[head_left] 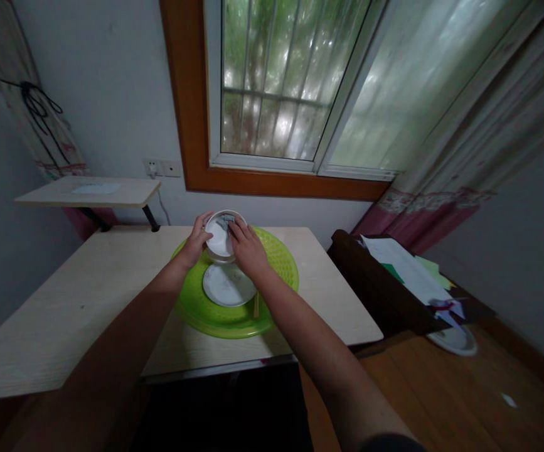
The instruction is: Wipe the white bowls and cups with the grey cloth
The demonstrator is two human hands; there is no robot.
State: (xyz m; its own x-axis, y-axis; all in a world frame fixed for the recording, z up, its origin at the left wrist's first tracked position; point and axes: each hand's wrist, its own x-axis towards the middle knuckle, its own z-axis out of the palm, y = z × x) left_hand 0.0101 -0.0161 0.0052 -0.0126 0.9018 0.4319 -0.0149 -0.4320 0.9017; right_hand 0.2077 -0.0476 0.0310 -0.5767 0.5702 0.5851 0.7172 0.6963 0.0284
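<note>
My left hand grips the left side of a white bowl, its thumb over the rim. The bowl is tilted, so its inside faces me. A grey-blue cloth lies against the inner wall near the top. Pressed on that cloth are the fingers of my right hand. Below the bowl a white plate rests in a round lime-green plastic basket. Wooden chopsticks lie beside the plate, partly hidden under my right forearm. Whether the bowl touches anything beneath it, I cannot tell.
The basket stands on a pale wooden table. A small raised shelf is at the table's left back. To the right, a dark brown piece of furniture bears papers. A window is behind the table.
</note>
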